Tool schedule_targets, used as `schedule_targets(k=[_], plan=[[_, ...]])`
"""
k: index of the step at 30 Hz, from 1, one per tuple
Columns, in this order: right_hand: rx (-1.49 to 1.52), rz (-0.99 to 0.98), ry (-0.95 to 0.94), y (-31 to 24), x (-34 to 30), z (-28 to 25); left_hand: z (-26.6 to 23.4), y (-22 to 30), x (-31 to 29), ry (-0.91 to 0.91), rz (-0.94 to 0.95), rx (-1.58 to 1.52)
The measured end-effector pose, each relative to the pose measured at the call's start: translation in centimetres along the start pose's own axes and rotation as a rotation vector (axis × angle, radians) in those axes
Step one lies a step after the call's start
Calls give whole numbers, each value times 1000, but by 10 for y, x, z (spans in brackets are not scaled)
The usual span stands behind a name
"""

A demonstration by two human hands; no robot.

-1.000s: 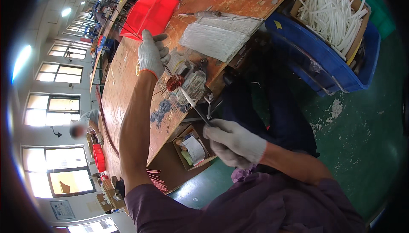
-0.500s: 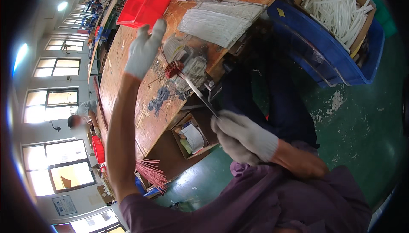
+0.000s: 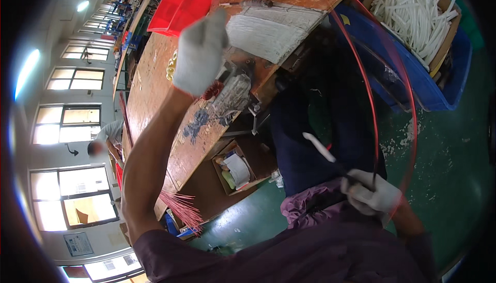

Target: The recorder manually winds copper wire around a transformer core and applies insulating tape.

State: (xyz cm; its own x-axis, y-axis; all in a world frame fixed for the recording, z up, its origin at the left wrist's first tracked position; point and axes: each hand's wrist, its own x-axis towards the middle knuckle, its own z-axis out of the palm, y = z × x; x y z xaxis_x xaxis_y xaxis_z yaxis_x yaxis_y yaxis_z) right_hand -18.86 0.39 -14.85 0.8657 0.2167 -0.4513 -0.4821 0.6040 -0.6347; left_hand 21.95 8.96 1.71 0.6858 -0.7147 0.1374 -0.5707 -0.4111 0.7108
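Observation:
In a white glove, my left hand [image 3: 201,53] is over the bench near the red bin; motion smears its fingers, and what they hold, if anything, cannot be made out. Just below its wrist a red-brown wire coil [image 3: 212,90] sits against a worn, pale-wrapped fixture [image 3: 232,94] at the bench edge. My gloved right hand [image 3: 373,192] is above my lap, closed round the dark end of a blade-like tool with a pale tip [image 3: 319,147]. Long red wire [image 3: 365,76] arcs from the top of the view down to this hand; whether the hand grips it is unclear.
A red bin [image 3: 181,4], a thin tool with a thick handle [image 3: 256,3] and a whitish sheet [image 3: 276,31] lie on the wooden bench. Right, a blue crate [image 3: 457,84] carries a box of white strips [image 3: 413,19]. Red wires [image 3: 181,210] stick out below. Another person [image 3: 109,135] works far left.
My right hand has drawn the tool away from the coil, down and to the right. My left hand has shifted right, nearer the fixture. Long red wire now arcs across the right side.

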Motion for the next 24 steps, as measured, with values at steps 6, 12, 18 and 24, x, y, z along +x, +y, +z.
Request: schedule_targets(k=[6, 12, 18, 24], plan=[[309, -68, -300, -56, 136, 85, -13, -55, 51, 199, -389, -377], [684, -191, -237, -88, 199, 163, -24, -108, 41, 459, -574, -558], [686, -104, -357, -40, 183, 123, -33, -110, 30, 103, -592, -393], [474, -8, -392, -3, 50, 63, -47, -51, -35, 129, 392, 691]])
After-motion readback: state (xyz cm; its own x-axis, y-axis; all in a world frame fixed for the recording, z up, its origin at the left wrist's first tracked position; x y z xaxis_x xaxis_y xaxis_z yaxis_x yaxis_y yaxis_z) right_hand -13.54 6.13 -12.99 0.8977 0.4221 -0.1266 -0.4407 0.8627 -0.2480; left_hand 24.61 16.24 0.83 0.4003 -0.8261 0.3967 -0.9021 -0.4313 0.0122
